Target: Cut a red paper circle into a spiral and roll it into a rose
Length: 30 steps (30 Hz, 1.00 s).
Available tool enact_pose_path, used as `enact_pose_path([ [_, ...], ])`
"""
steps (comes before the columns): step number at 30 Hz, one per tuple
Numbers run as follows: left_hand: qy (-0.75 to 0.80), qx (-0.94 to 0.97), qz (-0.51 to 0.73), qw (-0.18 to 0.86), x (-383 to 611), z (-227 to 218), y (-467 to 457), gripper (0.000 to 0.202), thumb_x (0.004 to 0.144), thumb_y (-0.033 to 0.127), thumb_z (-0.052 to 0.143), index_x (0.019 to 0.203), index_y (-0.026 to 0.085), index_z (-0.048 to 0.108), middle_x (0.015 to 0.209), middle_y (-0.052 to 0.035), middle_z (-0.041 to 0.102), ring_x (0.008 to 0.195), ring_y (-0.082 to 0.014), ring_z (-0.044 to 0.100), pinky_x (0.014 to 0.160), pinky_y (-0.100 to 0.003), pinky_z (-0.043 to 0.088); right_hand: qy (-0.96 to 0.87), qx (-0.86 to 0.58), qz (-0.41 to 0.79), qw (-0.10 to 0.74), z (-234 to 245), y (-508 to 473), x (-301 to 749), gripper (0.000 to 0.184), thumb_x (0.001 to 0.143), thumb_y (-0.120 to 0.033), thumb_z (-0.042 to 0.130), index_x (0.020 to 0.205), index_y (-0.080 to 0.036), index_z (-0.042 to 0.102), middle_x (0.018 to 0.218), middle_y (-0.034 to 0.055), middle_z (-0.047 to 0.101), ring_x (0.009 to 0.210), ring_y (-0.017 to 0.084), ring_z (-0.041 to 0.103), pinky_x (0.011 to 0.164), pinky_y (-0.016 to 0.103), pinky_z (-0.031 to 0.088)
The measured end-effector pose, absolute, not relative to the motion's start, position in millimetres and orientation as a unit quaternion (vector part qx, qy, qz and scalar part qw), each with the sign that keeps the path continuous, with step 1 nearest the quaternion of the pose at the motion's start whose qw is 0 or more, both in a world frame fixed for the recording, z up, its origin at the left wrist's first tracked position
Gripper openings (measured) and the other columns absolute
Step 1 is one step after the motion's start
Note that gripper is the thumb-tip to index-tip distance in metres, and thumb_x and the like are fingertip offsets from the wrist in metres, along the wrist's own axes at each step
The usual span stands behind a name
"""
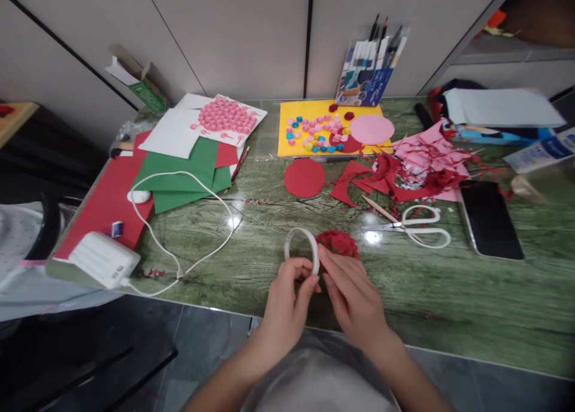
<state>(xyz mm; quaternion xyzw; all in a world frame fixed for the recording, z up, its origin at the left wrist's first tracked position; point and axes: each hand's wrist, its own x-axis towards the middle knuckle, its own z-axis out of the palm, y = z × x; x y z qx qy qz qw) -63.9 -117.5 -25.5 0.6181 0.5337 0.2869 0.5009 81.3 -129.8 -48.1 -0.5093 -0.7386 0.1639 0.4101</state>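
My left hand [290,298] is closed round the lower side of a white roll of tape [315,253], its ring held on edge just above the table near the front edge. From the other side, my right hand [354,292] brings its fingertips against the roll, thumb and fingers close together; a loose tape end cannot be made out. Partly behind my right fingers lies a red cut-paper piece [339,242] with a scalloped, pierced shape. White-handled scissors [426,225] and a wooden pencil [380,208] rest to the right of it.
Beyond are a red paper circle [305,178], a yellow sheet [287,114] with coloured pompoms, and red paper scraps [350,178]. A phone [490,220] lies right. Leftward are green paper [179,175], a white charger [105,257] and its looped cable [209,253].
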Motion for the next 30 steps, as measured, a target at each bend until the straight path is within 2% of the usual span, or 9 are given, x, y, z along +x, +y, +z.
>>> enact_pose_path([
  [7, 0.489, 0.684, 0.257, 0.477, -58.7, -23.3, -111.6, 0.03, 0.089, 0.021, 0.043, 0.119, 0.022, 0.046, 0.112, -0.0058, 0.061, 0.095, -0.0148, 0.059, 0.082, -0.028, 0.045, -0.712, -0.534, 0.162, 0.425, -49.2, -132.6, 88.0, 0.058, 0.084, -0.006, 0.049, 0.137, -0.025, 0.037, 0.123, 0.0088, 0.06, 0.107, 0.022, 0.058, 0.088, 0.041, 0.046],
  [10, 0.481, 0.699, 0.267, 0.456, -59.9, -25.5, -109.7, 0.031, 0.089, 0.02, 0.044, 0.12, 0.022, 0.048, 0.111, -0.005, 0.064, 0.095, -0.0141, 0.061, 0.082, -0.026, 0.047, -0.684, -0.538, 0.21, 0.445, -47.9, -136.0, 89.7, 0.054, 0.084, -0.007, 0.05, 0.132, -0.029, 0.044, 0.122, 0.0061, 0.06, 0.108, 0.021, 0.057, 0.09, 0.041, 0.045],
  [13, 0.478, 0.72, 0.274, 0.421, -60.2, -27.3, -108.3, 0.031, 0.088, 0.02, 0.047, 0.118, 0.021, 0.051, 0.11, -0.0046, 0.065, 0.095, -0.0142, 0.062, 0.083, -0.026, 0.047, -0.602, -0.562, 0.336, 0.457, -43.2, -137.5, 92.5, 0.04, 0.086, -0.011, 0.05, 0.119, -0.032, 0.055, 0.119, 0.003, 0.062, 0.109, 0.019, 0.057, 0.093, 0.038, 0.045],
  [16, 0.47, 0.746, 0.268, 0.388, -59.4, -27.4, -106.5, 0.032, 0.088, 0.019, 0.048, 0.119, 0.021, 0.052, 0.108, -0.0047, 0.066, 0.093, -0.0147, 0.062, 0.081, -0.027, 0.048, -0.525, -0.552, 0.446, 0.469, -39.3, -137.2, 95.7, 0.023, 0.086, -0.017, 0.052, 0.101, -0.03, 0.064, 0.116, 0.0021, 0.062, 0.107, 0.019, 0.058, 0.092, 0.038, 0.047],
  [18, 0.471, 0.759, 0.263, 0.365, -58.7, -27.0, -105.7, 0.032, 0.088, 0.019, 0.047, 0.119, 0.021, 0.052, 0.102, -0.0049, 0.068, 0.087, -0.0152, 0.063, 0.077, -0.027, 0.049, -0.508, -0.539, 0.462, 0.487, -39.3, -137.3, 97.1, 0.017, 0.085, -0.018, 0.054, 0.094, -0.028, 0.065, 0.114, 0.0032, 0.062, 0.105, 0.02, 0.059, 0.091, 0.039, 0.047],
  [22, 0.476, 0.779, 0.248, 0.323, -57.8, -27.7, -106.3, 0.031, 0.088, 0.02, 0.047, 0.119, 0.019, 0.053, 0.089, -0.0056, 0.069, 0.077, -0.0154, 0.062, 0.07, -0.028, 0.049, -0.498, -0.587, 0.345, 0.537, -42.6, -137.6, 98.2, 0.021, 0.083, -0.015, 0.056, 0.1, -0.026, 0.061, 0.108, 0.005, 0.063, 0.102, 0.021, 0.059, 0.09, 0.042, 0.046],
  [26, 0.461, 0.817, 0.242, 0.247, -56.9, -30.4, -108.7, 0.032, 0.088, 0.019, 0.046, 0.12, 0.017, 0.052, 0.078, -0.0048, 0.066, 0.067, -0.0143, 0.058, 0.063, -0.027, 0.048, -0.648, -0.597, 0.165, 0.443, -43.4, -133.7, 100.3, 0.036, 0.082, -0.012, 0.057, 0.113, -0.029, 0.059, 0.114, 0.0053, 0.062, 0.103, 0.022, 0.058, 0.087, 0.041, 0.044],
  [30, 0.463, 0.837, 0.224, 0.187, -55.8, -31.7, -110.7, 0.032, 0.088, 0.017, 0.046, 0.118, 0.013, 0.053, 0.07, -0.004, 0.063, 0.062, -0.014, 0.055, 0.059, -0.026, 0.045, -0.711, -0.588, 0.029, 0.385, -42.2, -130.2, 99.7, 0.031, 0.078, -0.011, 0.062, 0.103, -0.029, 0.063, 0.108, 0.0044, 0.066, 0.096, 0.022, 0.06, 0.083, 0.04, 0.039],
])
